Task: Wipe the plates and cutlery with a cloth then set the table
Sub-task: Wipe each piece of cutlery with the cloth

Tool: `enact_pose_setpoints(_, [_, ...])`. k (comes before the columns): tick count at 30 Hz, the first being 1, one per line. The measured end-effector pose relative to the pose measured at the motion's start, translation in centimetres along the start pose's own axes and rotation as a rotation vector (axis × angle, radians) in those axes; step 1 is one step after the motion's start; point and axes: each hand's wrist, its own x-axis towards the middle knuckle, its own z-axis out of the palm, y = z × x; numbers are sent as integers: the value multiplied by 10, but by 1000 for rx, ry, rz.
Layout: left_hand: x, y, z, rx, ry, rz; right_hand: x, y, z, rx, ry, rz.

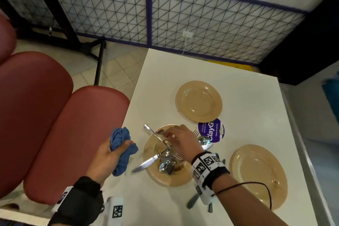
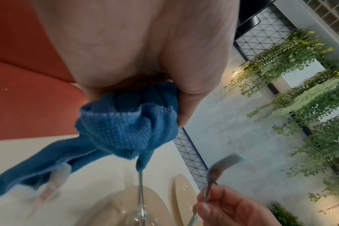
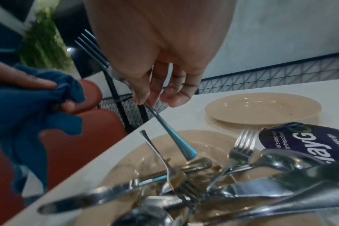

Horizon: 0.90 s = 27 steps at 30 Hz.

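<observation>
My left hand (image 1: 117, 150) grips a bunched blue cloth (image 1: 122, 145) just off the table's left edge; the left wrist view shows the cloth (image 2: 126, 125) hanging from my fingers. My right hand (image 1: 169, 136) hovers over a soiled beige plate (image 1: 170, 180) piled with cutlery and pinches a fork (image 3: 164, 126) by its neck, tines up and to the left, its handle end low over the plate. That fork (image 2: 219, 168) also shows in the left wrist view. A knife (image 1: 145, 164), spoons (image 1: 166, 166) and other forks (image 3: 240, 146) lie crossed on the plate.
Two more beige plates sit on the white table (image 1: 165, 79), one far (image 1: 198, 101) and one at the right (image 1: 258, 174). A round purple card (image 1: 212, 132) lies between them. Red padded seats (image 1: 55, 124) line the left; a mesh railing (image 1: 183, 14) stands behind.
</observation>
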Motion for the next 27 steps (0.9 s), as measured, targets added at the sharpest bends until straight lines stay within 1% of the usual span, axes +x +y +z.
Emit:
enact_pose_setpoints(2, [-4,8,19,-115,-8,23,-3,-2,-8,126,12,60])
enact_pose_setpoints(4, [-7,16,42,-249,-34,44,-8,-4,-15,304,38,142])
enact_pose_setpoints(7, [-10,32,79,-429,-88,36,-17,-5,-24,543,61,238])
enact_pose_setpoints(10, [-12,44,116,-516,-118,6,-28,-8,-27,669,66,225])
enact_pose_setpoints(13, [-16,48,143,-449,-168,5,-40,-6,-32,683,95,212])
enact_pose_setpoints(17, [-20,60,159,-301,-153,51,-60,4,-42,721,80,227])
enact_pose_setpoints(20, [-17,74,167,-220,-89,146,-73,1,-50,784,87,236])
enact_pose_setpoints(22, [-18,80,176,-225,-35,192,-72,2,-57,807,109,272])
enact_pose_setpoints(25, [-30,81,191,-243,-29,198,-65,10,-65,673,183,256])
enact_pose_setpoints(27, [-30,81,194,-176,-36,224,-68,11,-66,608,199,234])
